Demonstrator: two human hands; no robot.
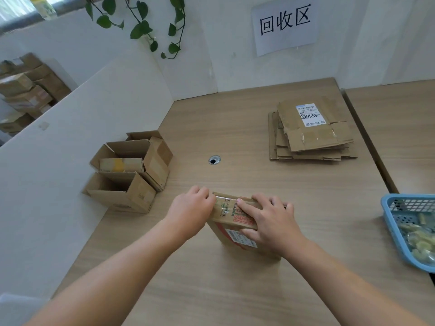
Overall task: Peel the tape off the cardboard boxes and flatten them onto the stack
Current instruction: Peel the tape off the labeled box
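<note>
A small taped cardboard box with a red print and a white shipping label stands on the wooden table, near the front middle. My left hand is at the box's left end, fingers curled against the clear tape at its top edge. My right hand holds the box from the right, fingers spread over its top and thumb on the front face. The stack of flattened boxes lies at the back right, a labelled one on top.
Several open cardboard boxes sit at the left against a white partition. A blue plastic basket holding crumpled tape is at the right edge. A cable hole is in the table's middle. A paper sign hangs on the wall.
</note>
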